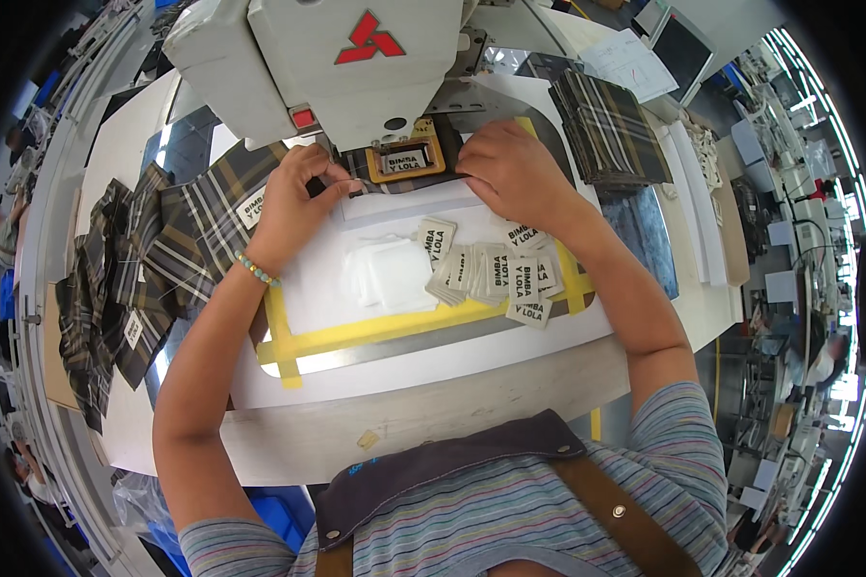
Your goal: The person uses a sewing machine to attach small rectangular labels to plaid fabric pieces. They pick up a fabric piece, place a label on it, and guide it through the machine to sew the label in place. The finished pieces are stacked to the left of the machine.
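At upper centre of the frame, under the head of the white sewing machine (356, 67), a plaid fabric piece (370, 173) sits beneath an orange clamp frame (406, 162), with a small woven label (404, 161) inside the frame's window.

Step in hand, as judged: seating the label and fabric square under the clamp before stitching. Both hands work at the clamp.
- Left hand (293, 207): fingers curled narrow, tips pinching or pressing the fabric edge just left of the clamp. Whether it grips a loose thread cannot be told.
- Right hand (512, 173): laid flat-ish, fingers bent down on the fabric's right edge, touching the clamp's right side; holds nothing loose.

The fabric thus lies between the two hands, touching both.

Next move, as judged, calls for small sideways nudges to line the label up in the window, then both hands drawn clear of the clamp.

Surroundings: spare labels (496, 274) in a loose heap at mid frame, near the right forearm; a sewn plaid pile (154, 269) at left; a stack of cut plaid pieces (611, 130) at upper right; yellow tape (394, 327) edging the metal plate on the table (433, 413).
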`<state>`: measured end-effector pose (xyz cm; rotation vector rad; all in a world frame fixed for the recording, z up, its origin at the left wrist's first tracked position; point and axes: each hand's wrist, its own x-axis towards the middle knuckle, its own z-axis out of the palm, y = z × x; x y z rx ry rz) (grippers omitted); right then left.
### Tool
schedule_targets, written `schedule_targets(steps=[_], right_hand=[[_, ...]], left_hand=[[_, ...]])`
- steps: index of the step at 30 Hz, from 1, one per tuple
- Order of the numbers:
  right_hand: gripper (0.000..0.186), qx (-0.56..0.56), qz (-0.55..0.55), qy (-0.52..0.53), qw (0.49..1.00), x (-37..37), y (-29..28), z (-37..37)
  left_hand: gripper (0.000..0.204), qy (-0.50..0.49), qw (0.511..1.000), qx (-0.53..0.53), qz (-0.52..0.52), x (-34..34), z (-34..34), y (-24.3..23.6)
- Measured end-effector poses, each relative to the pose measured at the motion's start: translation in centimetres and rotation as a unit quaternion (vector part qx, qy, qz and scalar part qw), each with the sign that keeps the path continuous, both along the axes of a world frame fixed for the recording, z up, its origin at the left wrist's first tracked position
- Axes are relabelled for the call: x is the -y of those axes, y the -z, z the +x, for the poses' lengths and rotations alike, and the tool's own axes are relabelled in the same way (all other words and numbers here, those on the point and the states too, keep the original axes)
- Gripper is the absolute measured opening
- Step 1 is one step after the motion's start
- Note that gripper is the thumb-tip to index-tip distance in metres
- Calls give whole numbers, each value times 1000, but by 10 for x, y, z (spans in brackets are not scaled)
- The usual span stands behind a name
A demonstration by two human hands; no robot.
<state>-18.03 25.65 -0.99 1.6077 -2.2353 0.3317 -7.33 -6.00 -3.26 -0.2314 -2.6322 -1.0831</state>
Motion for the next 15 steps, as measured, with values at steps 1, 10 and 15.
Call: schedule_targets(steps=[1, 10, 15], right_hand=[[10, -22, 0, -8, 1000, 0, 0, -1], [11, 22, -13, -81, 996, 8, -21, 43], [18, 28, -48, -45, 997, -3, -32, 44]], left_hand=[[16, 13, 1000, -6, -4, 0, 2, -2], [23, 66, 948, -150, -273, 28, 70, -46], [22, -19, 949, -38, -311, 79, 105, -53]])
